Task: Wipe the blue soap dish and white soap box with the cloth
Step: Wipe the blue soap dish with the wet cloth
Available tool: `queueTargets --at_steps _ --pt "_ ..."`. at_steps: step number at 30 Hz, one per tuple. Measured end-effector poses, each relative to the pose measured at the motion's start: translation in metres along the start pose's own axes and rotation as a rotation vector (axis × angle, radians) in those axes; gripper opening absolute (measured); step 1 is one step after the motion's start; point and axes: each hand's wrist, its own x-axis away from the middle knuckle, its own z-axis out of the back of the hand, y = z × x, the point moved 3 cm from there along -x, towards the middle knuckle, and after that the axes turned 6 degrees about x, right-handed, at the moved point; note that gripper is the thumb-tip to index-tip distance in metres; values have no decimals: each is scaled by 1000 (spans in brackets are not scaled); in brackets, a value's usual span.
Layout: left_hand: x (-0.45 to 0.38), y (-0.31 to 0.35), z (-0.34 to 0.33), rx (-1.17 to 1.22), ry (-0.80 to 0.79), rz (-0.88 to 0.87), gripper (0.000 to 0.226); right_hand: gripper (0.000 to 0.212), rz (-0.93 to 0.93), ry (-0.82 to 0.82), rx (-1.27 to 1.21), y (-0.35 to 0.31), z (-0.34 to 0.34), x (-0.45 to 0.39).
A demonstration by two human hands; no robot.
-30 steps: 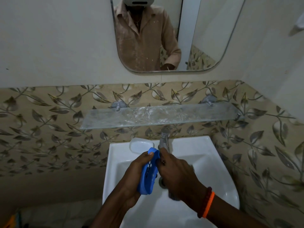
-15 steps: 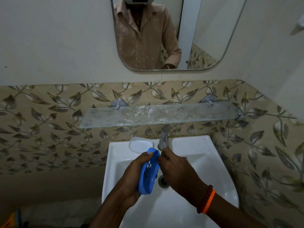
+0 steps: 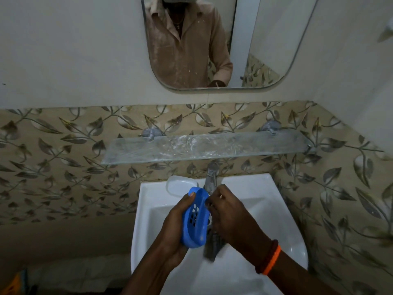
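Observation:
My left hand (image 3: pixel 175 228) holds the blue soap dish (image 3: pixel 195 218) on edge over the basin, its slotted underside facing me. My right hand (image 3: pixel 230 218) is pressed against the dish's right side and grips a dark grey cloth (image 3: pixel 213 244), which hangs blurred below the hand. The white soap box (image 3: pixel 180 185) lies on the basin's back left ledge, just behind the dish and partly hidden by it.
The white wash basin (image 3: pixel 265 211) is below my hands, with a metal tap (image 3: pixel 211 177) at its back centre. A glass shelf (image 3: pixel 204 147) juts from the leaf-patterned tiles above the tap. A mirror (image 3: pixel 265 50) hangs higher on the wall.
My right hand has slid down along the dish, and the cloth now hangs below it in a blur. The left hand and dish stay about where they were.

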Motion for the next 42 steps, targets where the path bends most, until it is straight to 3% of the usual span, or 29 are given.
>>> queueTargets --at_steps 3,7,9,14,18,22,25,27,30,32,39,42 --pt "0 0 -2 15 20 3 44 13 85 -50 86 -6 -9 7" --pt "-1 2 -2 56 34 22 41 9 91 -116 -98 -18 -8 26" --pt "-2 4 -3 60 13 2 41 8 99 -56 -101 -15 -2 20" --pt "1 7 -2 120 -32 7 41 6 -78 59 -197 4 17 1" --pt "-1 11 7 192 -44 4 51 17 -204 107 -351 18 40 4" --pt "-4 10 2 213 -74 -10 43 14 -87 134 -523 -4 49 10" --pt "-4 6 -2 207 -107 2 42 36 -30 4 -649 -21 30 18" --pt "-3 3 -1 216 -103 4 43 45 -38 -28 -594 -20 18 21" --pt "-2 3 0 209 -93 -24 43 56 -19 24 -136 -10 11 20" --pt "-3 4 1 168 -70 -51 43 57 32 72 10 -12 7 19" --pt "-2 0 -1 121 -58 -120 44 37 -1 157 -208 -27 3 23" --pt "-1 6 4 158 -70 -142 45 31 27 98 -313 -34 6 28"
